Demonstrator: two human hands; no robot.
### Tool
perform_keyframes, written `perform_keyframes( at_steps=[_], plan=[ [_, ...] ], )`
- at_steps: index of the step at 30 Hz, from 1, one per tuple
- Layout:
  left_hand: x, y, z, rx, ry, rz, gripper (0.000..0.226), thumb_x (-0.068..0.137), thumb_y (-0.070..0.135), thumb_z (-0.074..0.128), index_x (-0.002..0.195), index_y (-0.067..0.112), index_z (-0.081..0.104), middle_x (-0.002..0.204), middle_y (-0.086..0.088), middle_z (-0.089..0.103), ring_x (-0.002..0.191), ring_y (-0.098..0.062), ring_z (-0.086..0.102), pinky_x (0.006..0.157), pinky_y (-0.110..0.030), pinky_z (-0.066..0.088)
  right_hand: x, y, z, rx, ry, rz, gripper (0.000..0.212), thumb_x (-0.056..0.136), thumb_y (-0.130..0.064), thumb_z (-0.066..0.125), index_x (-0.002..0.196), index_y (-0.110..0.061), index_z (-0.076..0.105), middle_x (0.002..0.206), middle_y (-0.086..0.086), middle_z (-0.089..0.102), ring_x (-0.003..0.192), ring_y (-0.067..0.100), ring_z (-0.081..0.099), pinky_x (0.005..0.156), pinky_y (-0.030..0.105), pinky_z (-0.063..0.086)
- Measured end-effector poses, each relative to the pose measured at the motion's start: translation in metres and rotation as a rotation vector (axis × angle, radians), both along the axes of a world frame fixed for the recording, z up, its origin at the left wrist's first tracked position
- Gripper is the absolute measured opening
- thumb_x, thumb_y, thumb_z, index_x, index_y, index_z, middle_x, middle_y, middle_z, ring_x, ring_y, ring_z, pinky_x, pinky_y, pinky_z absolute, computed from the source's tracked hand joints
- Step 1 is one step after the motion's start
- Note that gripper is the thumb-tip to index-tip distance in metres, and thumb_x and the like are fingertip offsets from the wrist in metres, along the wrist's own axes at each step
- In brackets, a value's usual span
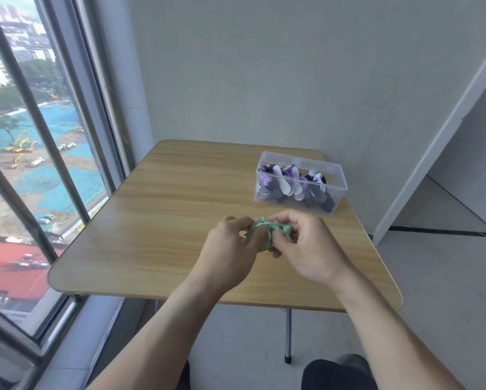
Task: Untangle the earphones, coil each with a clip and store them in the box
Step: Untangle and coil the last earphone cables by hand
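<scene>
Now | L hand [230, 246] + R hand [306, 249]: fingers of both curled, gripping green earphones [260, 232] coil above worktop [157, 220] | clear box [299, 182] far right w/ purple, white, black bundles

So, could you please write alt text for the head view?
Both hands, left hand and right hand, hold a coiled green earphone cable above a wooden table. A clear box of purple, white and black coiled earphones sits behind.

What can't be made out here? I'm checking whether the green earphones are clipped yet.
Head view only:
- Green earphones: mostly covered by left hand and right hand; clip status unclear.
- Clear box: purple, white and dark contents too small to count.
</scene>
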State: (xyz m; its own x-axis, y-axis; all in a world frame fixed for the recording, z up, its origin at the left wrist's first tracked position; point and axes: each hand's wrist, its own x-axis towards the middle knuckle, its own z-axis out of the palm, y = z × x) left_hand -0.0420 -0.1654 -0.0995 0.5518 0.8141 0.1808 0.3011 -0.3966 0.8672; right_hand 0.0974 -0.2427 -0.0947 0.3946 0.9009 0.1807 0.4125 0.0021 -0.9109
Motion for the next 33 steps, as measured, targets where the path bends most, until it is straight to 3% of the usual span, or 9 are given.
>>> perform_keyframes(
  at_steps=[2, 6, 14, 16, 20, 22, 24, 27, 33],
  plan=[
    [-0.001, -0.001, 0.002, -0.113, -0.027, 0.009, 0.021, 0.096, 0.024, 0.058, 0.084, 0.013, 0.071, 0.087, -0.009, 0.072, 0.07, -0.025, 0.072, 0.071, -0.041, 0.059, -0.006, 0.001, -0.006, 0.013, 0.001, -0.046, 0.018, 0.093, -0.006, 0.063, 0.098, -0.021, 0.071, 0.083, 0.006, 0.076, 0.067, 0.019, 0.073, 0.072, 0.048, 0.062],
    [0.0, -0.004, 0.001, -0.387, -0.174, 0.04, 0.022, 0.099, 0.017, 0.054, 0.095, 0.006, 0.072, 0.092, -0.012, 0.075, 0.08, -0.026, 0.075, 0.085, -0.048, 0.06, -0.018, 0.004, -0.01, 0.062, 0.168, -0.146, 0.014, 0.086, -0.01, 0.068, 0.096, -0.014, 0.077, 0.083, 0.006, 0.077, 0.074, 0.027, 0.076, 0.075, 0.051, 0.062],
    [0.0, -0.008, 0.009, -0.241, -0.128, 0.128, 0.03, 0.09, 0.035, 0.05, 0.086, 0.009, 0.066, 0.088, -0.011, 0.072, 0.082, -0.031, 0.067, 0.08, -0.048, 0.056, -0.025, 0.011, -0.005, 0.037, 0.375, -0.185, 0.014, 0.09, -0.005, 0.07, 0.103, -0.008, 0.066, 0.082, 0.011, 0.077, 0.07, 0.03, 0.075, 0.078, 0.053, 0.061],
    [-0.002, -0.006, 0.011, -0.206, -0.145, 0.142, 0.032, 0.085, 0.041, 0.049, 0.084, 0.014, 0.067, 0.093, -0.009, 0.071, 0.086, -0.029, 0.066, 0.083, -0.047, 0.054, -0.027, 0.012, -0.002, 0.05, 0.393, -0.154, 0.015, 0.091, -0.004, 0.069, 0.104, -0.008, 0.064, 0.086, 0.012, 0.077, 0.068, 0.025, 0.074, 0.072, 0.045, 0.062],
    [-0.005, -0.001, 0.013, -0.164, -0.146, 0.147, 0.027, 0.095, 0.029, 0.056, 0.082, 0.01, 0.069, 0.093, -0.01, 0.068, 0.085, -0.024, 0.066, 0.078, -0.039, 0.052, -0.03, 0.009, 0.001, 0.1, 0.44, -0.111, 0.015, 0.093, -0.005, 0.066, 0.108, -0.007, 0.064, 0.095, 0.015, 0.074, 0.069, 0.015, 0.069, 0.061, 0.026, 0.053],
    [-0.005, 0.0, 0.013, -0.182, -0.149, 0.137, 0.029, 0.095, 0.027, 0.057, 0.081, 0.004, 0.069, 0.087, -0.011, 0.071, 0.08, -0.022, 0.067, 0.073, -0.036, 0.052, -0.03, 0.007, 0.0, 0.113, 0.399, -0.122, 0.016, 0.094, -0.007, 0.067, 0.109, -0.01, 0.063, 0.097, 0.014, 0.073, 0.072, 0.017, 0.07, 0.06, 0.026, 0.054],
    [-0.005, -0.001, 0.013, -0.237, -0.179, 0.145, 0.028, 0.094, 0.025, 0.059, 0.083, 0.001, 0.07, 0.079, -0.009, 0.074, 0.066, -0.016, 0.068, 0.064, -0.029, 0.052, -0.03, 0.007, -0.001, 0.144, 0.227, -0.15, 0.018, 0.093, -0.009, 0.069, 0.108, -0.017, 0.065, 0.099, 0.01, 0.07, 0.075, 0.02, 0.071, 0.059, 0.027, 0.056],
    [-0.003, -0.003, 0.015, -0.393, -0.284, 0.166, 0.028, 0.094, 0.022, 0.06, 0.084, -0.002, 0.07, 0.071, -0.009, 0.074, 0.057, -0.02, 0.067, 0.063, -0.034, 0.054, -0.032, 0.007, -0.003, 0.211, 0.025, -0.152, 0.017, 0.091, -0.015, 0.072, 0.104, -0.025, 0.074, 0.099, 0.002, 0.067, 0.076, 0.023, 0.071, 0.062, 0.035, 0.06],
    [-0.003, -0.004, 0.017, -0.566, -0.332, 0.222, 0.03, 0.087, 0.015, 0.053, 0.084, -0.009, 0.07, 0.069, -0.014, 0.071, 0.051, -0.024, 0.056, 0.064, -0.038, 0.049, -0.038, 0.006, -0.006, 0.151, -0.002, -0.201, 0.021, 0.076, -0.033, 0.07, 0.095, -0.031, 0.079, 0.094, -0.007, 0.066, 0.078, 0.015, 0.07, 0.071, 0.037, 0.06]
  ],
)
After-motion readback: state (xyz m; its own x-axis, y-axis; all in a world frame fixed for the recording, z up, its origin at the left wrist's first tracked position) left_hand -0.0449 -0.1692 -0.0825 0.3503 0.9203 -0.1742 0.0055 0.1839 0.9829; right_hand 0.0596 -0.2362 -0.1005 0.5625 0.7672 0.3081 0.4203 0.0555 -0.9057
